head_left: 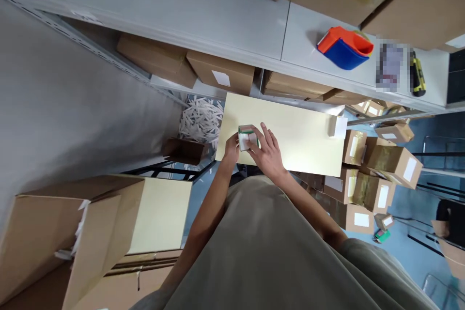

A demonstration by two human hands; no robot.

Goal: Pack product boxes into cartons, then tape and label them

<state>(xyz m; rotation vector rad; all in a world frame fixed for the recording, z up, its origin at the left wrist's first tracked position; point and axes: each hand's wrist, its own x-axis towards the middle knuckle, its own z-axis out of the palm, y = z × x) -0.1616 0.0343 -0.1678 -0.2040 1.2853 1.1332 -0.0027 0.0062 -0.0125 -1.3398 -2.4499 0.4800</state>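
A small green-and-white box (248, 141) with a pale top face is between my hands, over the cream tabletop (301, 138). My left hand (232, 148) grips its left side, fingers curled around the edge. On the right, my right hand (267, 149) has its thumb and index finger on the box, while the other fingers stretch out away from it. What is inside the box, if anything, is too small to make out. A plain white box (338, 127) stands at the table's right end.
A shelf (232, 19) runs across the front, bearing cartons, an orange-and-blue tape dispenser (345, 48) and a yellow-black cutter (418, 75). White paper strips (201, 118) are heaped left of the table. Labelled cartons (378, 174) pile up at right; a large open carton (47, 232) sits lower left.
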